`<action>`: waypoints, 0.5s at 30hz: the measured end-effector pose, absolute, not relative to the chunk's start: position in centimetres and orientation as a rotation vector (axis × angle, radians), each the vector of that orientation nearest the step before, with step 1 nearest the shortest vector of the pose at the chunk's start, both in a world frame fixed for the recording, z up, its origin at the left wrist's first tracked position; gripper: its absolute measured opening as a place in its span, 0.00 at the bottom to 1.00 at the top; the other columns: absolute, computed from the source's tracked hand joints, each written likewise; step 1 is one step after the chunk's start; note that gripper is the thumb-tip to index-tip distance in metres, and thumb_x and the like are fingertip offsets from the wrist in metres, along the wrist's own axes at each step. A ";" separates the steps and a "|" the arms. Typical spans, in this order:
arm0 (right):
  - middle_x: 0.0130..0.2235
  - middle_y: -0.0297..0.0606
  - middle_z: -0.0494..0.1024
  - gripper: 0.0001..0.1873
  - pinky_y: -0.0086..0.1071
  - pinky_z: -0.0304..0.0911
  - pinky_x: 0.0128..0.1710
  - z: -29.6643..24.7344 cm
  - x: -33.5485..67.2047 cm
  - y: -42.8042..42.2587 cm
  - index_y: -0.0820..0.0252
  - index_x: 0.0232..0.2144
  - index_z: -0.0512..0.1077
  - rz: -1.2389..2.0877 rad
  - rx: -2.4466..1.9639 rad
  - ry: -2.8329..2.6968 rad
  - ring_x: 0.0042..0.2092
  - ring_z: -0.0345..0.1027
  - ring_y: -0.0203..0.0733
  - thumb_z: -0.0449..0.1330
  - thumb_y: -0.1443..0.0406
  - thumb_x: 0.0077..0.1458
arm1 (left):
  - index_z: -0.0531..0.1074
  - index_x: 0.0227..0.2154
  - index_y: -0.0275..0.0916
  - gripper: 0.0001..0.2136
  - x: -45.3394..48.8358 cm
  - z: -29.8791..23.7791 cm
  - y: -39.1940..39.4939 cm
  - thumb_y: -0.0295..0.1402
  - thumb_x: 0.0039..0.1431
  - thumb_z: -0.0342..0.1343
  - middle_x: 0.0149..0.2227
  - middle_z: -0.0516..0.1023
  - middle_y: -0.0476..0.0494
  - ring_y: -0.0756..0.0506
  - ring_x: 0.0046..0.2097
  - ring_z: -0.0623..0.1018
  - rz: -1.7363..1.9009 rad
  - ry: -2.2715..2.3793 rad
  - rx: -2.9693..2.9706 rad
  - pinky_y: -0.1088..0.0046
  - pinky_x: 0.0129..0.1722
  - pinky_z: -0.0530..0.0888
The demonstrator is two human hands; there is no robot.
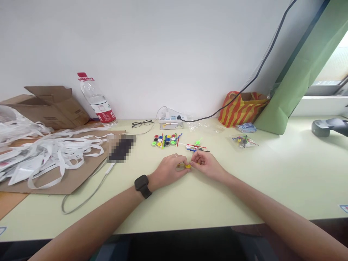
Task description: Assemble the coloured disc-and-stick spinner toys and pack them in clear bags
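Note:
My left hand (pixel 174 169), with a black watch on its wrist, pinches a small round yellow piece (pixel 187 166) between thumb and fingers, low over the table. Close on its right, my right hand (pixel 207 165) has thumb and index finger pressed together beside the yellow piece. What lies between those fingertips is too small to make out, though a bit of yellow shows behind them. Just beyond the hands lies a loose group of coloured sticks and small parts (pixel 196 145). Farther left are rows of small coloured round pieces (pixel 167 141) with thin sticks among them.
A clear bag of similar parts (pixel 243 141) lies right. Behind stand a power strip (pixel 171 118), glasses (pixel 142 123) and a striped bag (pixel 231 110). Left are a bottle (pixel 99 103), a cardboard box (pixel 58 108), white straps (pixel 62 154) and a cable (pixel 91 195).

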State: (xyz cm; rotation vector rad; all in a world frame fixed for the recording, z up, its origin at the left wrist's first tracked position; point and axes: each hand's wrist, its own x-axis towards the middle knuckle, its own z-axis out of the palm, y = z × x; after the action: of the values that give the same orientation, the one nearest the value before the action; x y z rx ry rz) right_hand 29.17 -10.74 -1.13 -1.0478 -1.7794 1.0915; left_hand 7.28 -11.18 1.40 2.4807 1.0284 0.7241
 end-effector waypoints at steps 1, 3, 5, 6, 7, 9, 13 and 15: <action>0.31 0.35 0.73 0.14 0.32 0.62 0.30 -1.1 29.1 -10.8 0.58 0.33 0.70 1.094 -1.039 -1.789 0.31 0.65 0.37 0.65 0.54 0.57 | 0.75 0.36 0.45 0.05 7.3 1.6 -11.3 0.38 0.62 0.60 0.39 0.80 0.47 0.42 0.43 0.77 0.716 1.001 2.477 0.67 0.41 0.72; 0.31 0.35 0.73 0.13 0.32 0.61 0.30 -1.0 29.1 -11.0 0.58 0.33 0.70 1.098 -1.027 -1.818 0.31 0.64 0.37 0.63 0.54 0.58 | 0.74 0.35 0.44 0.04 7.3 1.9 -11.4 0.37 0.62 0.60 0.41 0.80 0.47 0.42 0.45 0.77 0.705 0.957 2.469 0.65 0.45 0.72; 0.31 0.35 0.73 0.13 0.32 0.61 0.29 -0.9 29.1 -11.2 0.58 0.34 0.70 1.087 -1.025 -1.853 0.30 0.64 0.37 0.62 0.55 0.60 | 0.72 0.34 0.43 0.04 7.2 2.1 -11.6 0.36 0.62 0.60 0.43 0.79 0.46 0.42 0.47 0.76 0.712 0.925 2.458 0.64 0.47 0.72; 0.32 0.35 0.73 0.13 0.32 0.61 0.29 -0.8 29.2 -11.2 0.58 0.34 0.71 1.073 -1.031 -1.869 0.30 0.64 0.37 0.62 0.55 0.60 | 0.72 0.35 0.43 0.04 7.1 2.1 -11.7 0.36 0.63 0.60 0.43 0.79 0.46 0.42 0.48 0.76 0.720 0.906 2.451 0.64 0.48 0.72; 0.32 0.35 0.74 0.13 0.32 0.60 0.28 -0.7 29.3 -11.2 0.58 0.34 0.71 1.052 -1.044 -1.879 0.29 0.64 0.37 0.61 0.54 0.60 | 0.72 0.36 0.43 0.04 7.1 2.2 -11.7 0.36 0.63 0.59 0.44 0.79 0.45 0.42 0.48 0.76 0.727 0.885 2.441 0.64 0.49 0.72; 0.33 0.36 0.74 0.14 0.31 0.59 0.26 -0.5 29.6 -11.2 0.57 0.34 0.71 1.009 -1.087 -1.864 0.27 0.63 0.36 0.61 0.52 0.60 | 0.73 0.39 0.44 0.07 6.8 2.2 -11.6 0.39 0.62 0.60 0.45 0.78 0.44 0.42 0.49 0.75 0.752 0.870 2.405 0.63 0.50 0.72; 0.34 0.36 0.76 0.20 0.31 0.55 0.21 0.7 30.4 -11.3 0.56 0.38 0.73 1.047 -1.183 -1.727 0.22 0.60 0.34 0.60 0.46 0.59 | 0.71 0.43 0.43 0.11 6.1 1.9 -10.9 0.42 0.62 0.60 0.44 0.77 0.44 0.43 0.45 0.75 0.875 0.978 2.287 0.65 0.44 0.72; 0.25 0.32 0.71 0.23 0.30 0.50 0.19 1.4 30.9 -11.3 0.57 0.37 0.75 1.169 -1.224 -1.657 0.19 0.55 0.33 0.59 0.43 0.58 | 0.71 0.43 0.42 0.11 5.8 1.7 -10.4 0.43 0.64 0.57 0.43 0.76 0.44 0.44 0.45 0.74 0.947 1.044 2.229 0.65 0.44 0.72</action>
State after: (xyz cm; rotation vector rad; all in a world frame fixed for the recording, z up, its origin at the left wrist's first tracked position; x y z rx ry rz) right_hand 30.94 -11.27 1.42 -1.2244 -1.6567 1.1691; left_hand 5.80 -10.39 1.70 2.2292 1.0439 0.9471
